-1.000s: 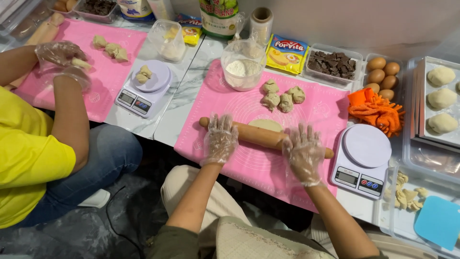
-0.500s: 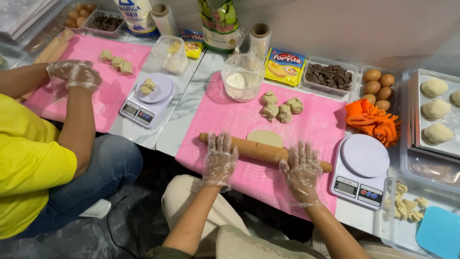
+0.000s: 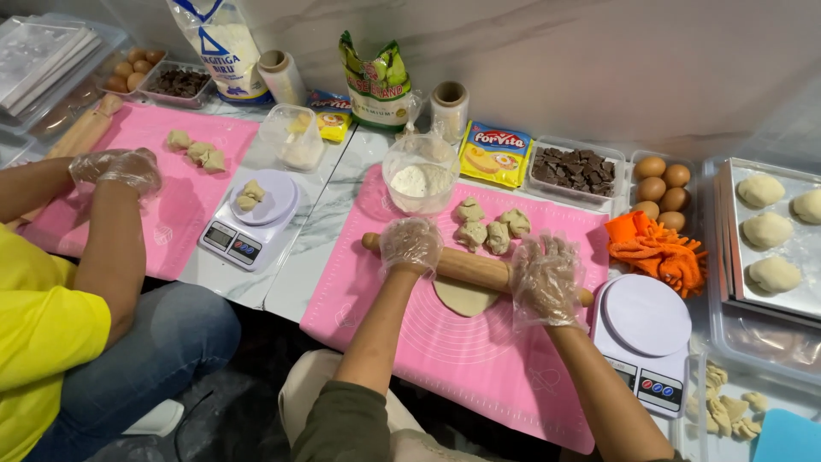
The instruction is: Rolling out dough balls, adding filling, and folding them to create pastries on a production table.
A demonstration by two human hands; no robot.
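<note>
My left hand [image 3: 411, 243] and my right hand [image 3: 545, 278], both in clear plastic gloves, press palms-down on a wooden rolling pin [image 3: 469, 266]. The pin lies across a flattened oval of pale dough [image 3: 463, 297] on a pink silicone mat [image 3: 479, 351]. Several small dough lumps [image 3: 492, 226] sit on the mat just beyond the pin. A clear bowl of flour [image 3: 420, 180] stands at the mat's far edge.
A white kitchen scale [image 3: 645, 332] is right of my mat, with an orange cloth [image 3: 656, 247], eggs [image 3: 663, 183], chocolate pieces [image 3: 575, 169] and a tray of dough rounds [image 3: 769, 231] beyond. At left, a person in yellow [image 3: 43, 334] with gloved hands [image 3: 117, 168] works over another pink mat and scale [image 3: 250, 219].
The rolling pin and both my hands have moved away from me across the dough, which now shows on my side of the pin. The neighbour's gloved hands have come together.
</note>
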